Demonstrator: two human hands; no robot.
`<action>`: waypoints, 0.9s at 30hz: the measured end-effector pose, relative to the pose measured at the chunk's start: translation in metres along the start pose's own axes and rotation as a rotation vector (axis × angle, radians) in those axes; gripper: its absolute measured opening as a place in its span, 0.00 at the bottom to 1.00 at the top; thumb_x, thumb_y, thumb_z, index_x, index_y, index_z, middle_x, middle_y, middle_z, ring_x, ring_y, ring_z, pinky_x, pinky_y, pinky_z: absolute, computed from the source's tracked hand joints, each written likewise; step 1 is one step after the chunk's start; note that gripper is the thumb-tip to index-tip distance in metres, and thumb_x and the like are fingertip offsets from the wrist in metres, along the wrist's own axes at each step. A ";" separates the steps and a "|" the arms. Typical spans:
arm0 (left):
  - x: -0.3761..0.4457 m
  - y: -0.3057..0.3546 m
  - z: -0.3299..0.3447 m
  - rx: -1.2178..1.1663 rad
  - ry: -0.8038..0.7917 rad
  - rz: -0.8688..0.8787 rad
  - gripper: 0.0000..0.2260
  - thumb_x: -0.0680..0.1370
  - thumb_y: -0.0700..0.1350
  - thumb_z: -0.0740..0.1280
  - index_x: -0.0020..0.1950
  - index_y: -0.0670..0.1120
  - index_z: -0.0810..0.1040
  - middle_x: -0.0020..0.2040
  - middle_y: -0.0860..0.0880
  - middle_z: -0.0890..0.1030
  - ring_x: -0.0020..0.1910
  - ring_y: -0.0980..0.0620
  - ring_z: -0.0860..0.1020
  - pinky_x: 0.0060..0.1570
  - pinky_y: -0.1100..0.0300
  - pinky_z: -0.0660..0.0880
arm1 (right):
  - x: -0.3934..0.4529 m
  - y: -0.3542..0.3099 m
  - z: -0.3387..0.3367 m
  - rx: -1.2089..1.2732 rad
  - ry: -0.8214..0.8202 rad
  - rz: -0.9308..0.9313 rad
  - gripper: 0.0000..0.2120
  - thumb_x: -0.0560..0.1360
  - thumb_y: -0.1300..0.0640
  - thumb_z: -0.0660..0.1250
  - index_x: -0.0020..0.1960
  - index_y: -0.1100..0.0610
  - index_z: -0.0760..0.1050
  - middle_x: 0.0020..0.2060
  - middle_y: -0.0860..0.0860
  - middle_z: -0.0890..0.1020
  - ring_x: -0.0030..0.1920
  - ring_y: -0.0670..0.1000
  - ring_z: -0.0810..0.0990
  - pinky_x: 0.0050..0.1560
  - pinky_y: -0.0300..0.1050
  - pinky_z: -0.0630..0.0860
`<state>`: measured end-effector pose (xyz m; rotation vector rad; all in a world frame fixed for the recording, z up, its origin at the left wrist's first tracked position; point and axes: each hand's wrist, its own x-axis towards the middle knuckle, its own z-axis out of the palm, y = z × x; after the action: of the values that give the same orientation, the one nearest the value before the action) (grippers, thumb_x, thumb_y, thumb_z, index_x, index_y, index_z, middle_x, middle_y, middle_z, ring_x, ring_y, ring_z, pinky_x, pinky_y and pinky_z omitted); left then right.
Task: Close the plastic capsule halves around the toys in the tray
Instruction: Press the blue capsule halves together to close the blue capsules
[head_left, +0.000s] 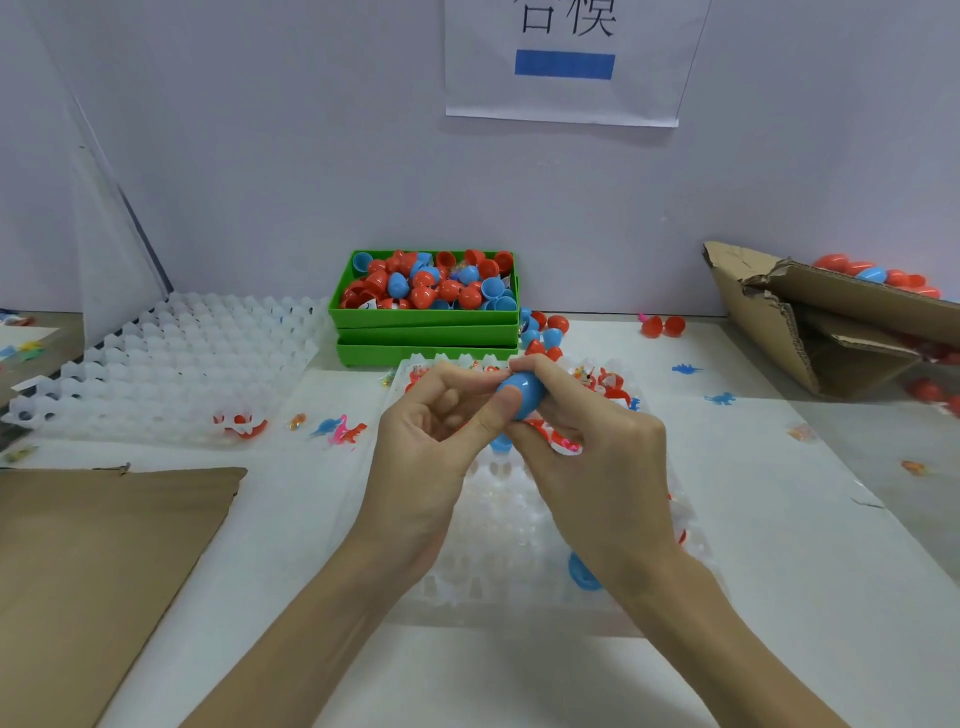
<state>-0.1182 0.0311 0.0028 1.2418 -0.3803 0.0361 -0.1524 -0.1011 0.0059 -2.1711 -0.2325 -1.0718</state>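
A blue plastic capsule is held above the white dimpled tray. My left hand pinches its near end with thumb and fingers, and my right hand grips it from the right. Under my right fingers sits a red capsule half in the tray, holding a toy. More red halves with toys line the tray's far edge. One blue half lies low in the tray beside my right wrist. My hands hide much of the tray.
A green bin full of red and blue capsule halves stands behind the tray. Another white tray lies at the left, cardboard at the near left, a torn carton with capsules at the right. Small toy dinosaurs are scattered around.
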 end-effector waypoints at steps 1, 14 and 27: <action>0.001 -0.001 -0.001 0.001 0.000 -0.004 0.13 0.75 0.51 0.75 0.55 0.46 0.85 0.52 0.46 0.87 0.55 0.50 0.85 0.52 0.63 0.79 | 0.001 0.001 -0.001 0.001 -0.011 0.006 0.23 0.70 0.59 0.81 0.63 0.60 0.81 0.51 0.51 0.88 0.50 0.48 0.86 0.57 0.38 0.80; 0.005 -0.001 -0.003 -0.322 -0.089 -0.233 0.18 0.79 0.42 0.69 0.68 0.40 0.80 0.64 0.40 0.84 0.65 0.41 0.82 0.62 0.53 0.80 | 0.000 0.003 0.001 0.074 -0.051 -0.014 0.27 0.73 0.66 0.77 0.70 0.61 0.76 0.55 0.49 0.85 0.53 0.47 0.81 0.58 0.27 0.73; 0.001 -0.009 0.009 -0.406 0.051 -0.208 0.19 0.75 0.44 0.71 0.63 0.37 0.83 0.63 0.38 0.84 0.66 0.43 0.81 0.62 0.58 0.80 | -0.001 0.005 0.006 0.013 -0.055 -0.029 0.22 0.73 0.66 0.77 0.66 0.61 0.78 0.50 0.50 0.86 0.54 0.38 0.76 0.56 0.17 0.65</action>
<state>-0.1172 0.0201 -0.0023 0.8708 -0.1990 -0.1800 -0.1470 -0.1004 -0.0002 -2.1936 -0.2962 -1.0254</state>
